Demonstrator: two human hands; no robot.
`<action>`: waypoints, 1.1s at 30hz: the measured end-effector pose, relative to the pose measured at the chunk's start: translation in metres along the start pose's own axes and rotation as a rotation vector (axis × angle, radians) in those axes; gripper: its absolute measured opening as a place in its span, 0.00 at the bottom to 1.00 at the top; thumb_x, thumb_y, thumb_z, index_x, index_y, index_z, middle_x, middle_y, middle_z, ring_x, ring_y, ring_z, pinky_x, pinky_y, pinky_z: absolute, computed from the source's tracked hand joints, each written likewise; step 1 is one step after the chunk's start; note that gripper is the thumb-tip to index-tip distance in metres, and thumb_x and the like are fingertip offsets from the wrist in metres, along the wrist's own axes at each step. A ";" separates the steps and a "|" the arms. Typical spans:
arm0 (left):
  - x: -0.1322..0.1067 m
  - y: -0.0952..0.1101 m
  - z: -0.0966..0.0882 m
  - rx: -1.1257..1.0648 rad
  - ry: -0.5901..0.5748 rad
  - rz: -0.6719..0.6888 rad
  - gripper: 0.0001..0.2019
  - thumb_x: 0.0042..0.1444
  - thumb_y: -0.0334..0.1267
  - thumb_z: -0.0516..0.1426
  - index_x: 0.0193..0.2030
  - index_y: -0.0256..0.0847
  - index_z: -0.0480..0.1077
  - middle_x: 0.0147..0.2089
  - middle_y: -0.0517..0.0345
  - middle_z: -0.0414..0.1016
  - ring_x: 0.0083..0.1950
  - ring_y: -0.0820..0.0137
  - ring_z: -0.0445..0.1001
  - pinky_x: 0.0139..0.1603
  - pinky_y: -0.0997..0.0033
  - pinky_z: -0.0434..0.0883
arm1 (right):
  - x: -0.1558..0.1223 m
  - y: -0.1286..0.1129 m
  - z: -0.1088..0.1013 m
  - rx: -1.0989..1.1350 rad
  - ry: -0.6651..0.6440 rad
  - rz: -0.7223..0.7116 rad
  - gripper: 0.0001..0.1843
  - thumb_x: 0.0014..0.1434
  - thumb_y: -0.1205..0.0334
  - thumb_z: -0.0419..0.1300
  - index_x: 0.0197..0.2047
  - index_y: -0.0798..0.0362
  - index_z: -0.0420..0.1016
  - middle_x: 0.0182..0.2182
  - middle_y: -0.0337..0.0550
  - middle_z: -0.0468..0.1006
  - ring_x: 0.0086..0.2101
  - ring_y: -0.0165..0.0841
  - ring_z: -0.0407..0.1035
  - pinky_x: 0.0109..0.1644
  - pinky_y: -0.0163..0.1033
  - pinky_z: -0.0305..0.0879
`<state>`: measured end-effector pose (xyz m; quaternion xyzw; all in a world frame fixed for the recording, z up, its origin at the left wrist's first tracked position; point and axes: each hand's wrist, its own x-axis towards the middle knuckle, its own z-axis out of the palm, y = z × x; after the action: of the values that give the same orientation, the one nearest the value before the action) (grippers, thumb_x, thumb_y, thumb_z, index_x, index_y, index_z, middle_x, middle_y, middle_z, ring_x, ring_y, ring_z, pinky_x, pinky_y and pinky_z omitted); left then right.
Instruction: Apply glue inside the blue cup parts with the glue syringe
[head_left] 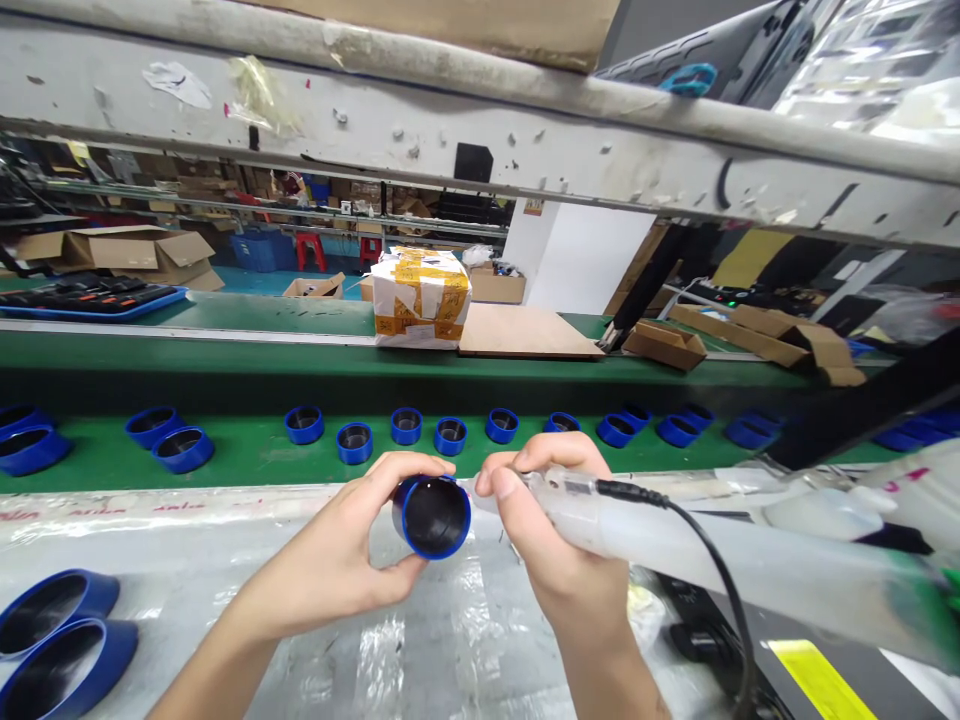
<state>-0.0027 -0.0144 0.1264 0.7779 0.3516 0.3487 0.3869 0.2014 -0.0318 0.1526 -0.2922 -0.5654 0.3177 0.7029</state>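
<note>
My left hand [346, 545] is closed around a blue ring-shaped cap [431, 516] with a black inside, its opening turned toward me. My right hand [546, 520] grips a translucent white dispensing syringe [675, 545] like a pen, its tip beside the cap's right rim. A black cable [712, 570] runs from the syringe down to the right. Both hands hover over a workbench covered in clear plastic film [420, 650].
A row of several blue caps [450, 434] lies on the green conveyor belt [247, 455] beyond my hands. Two more blue caps [52, 635] sit at the bench's near left. A taped white box [420, 297], cardboard sheets and cartons stand on the far belt. A white beam crosses overhead.
</note>
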 end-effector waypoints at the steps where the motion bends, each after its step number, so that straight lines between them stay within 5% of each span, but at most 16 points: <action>1: 0.000 0.000 0.000 0.007 -0.002 0.002 0.31 0.59 0.29 0.62 0.67 0.58 0.66 0.70 0.56 0.74 0.72 0.54 0.74 0.74 0.45 0.71 | 0.000 0.000 0.000 -0.009 -0.006 0.001 0.14 0.65 0.74 0.67 0.40 0.43 0.76 0.31 0.26 0.86 0.34 0.23 0.83 0.41 0.25 0.78; 19: -0.002 0.006 -0.008 0.122 0.023 -0.020 0.32 0.58 0.27 0.60 0.67 0.59 0.67 0.69 0.57 0.76 0.71 0.54 0.75 0.71 0.47 0.73 | -0.008 0.000 -0.004 -0.203 -0.038 0.074 0.12 0.65 0.70 0.67 0.40 0.40 0.77 0.32 0.26 0.83 0.34 0.27 0.80 0.43 0.32 0.76; 33: -0.003 0.007 -0.011 0.174 0.065 -0.038 0.32 0.59 0.28 0.60 0.68 0.58 0.65 0.68 0.57 0.76 0.68 0.55 0.77 0.70 0.46 0.74 | -0.007 -0.002 -0.007 -0.198 -0.104 0.128 0.09 0.65 0.68 0.68 0.38 0.43 0.77 0.31 0.32 0.84 0.30 0.31 0.77 0.35 0.38 0.71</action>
<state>-0.0110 -0.0160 0.1367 0.7900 0.4075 0.3345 0.3129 0.2070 -0.0387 0.1489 -0.3790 -0.6099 0.3192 0.6185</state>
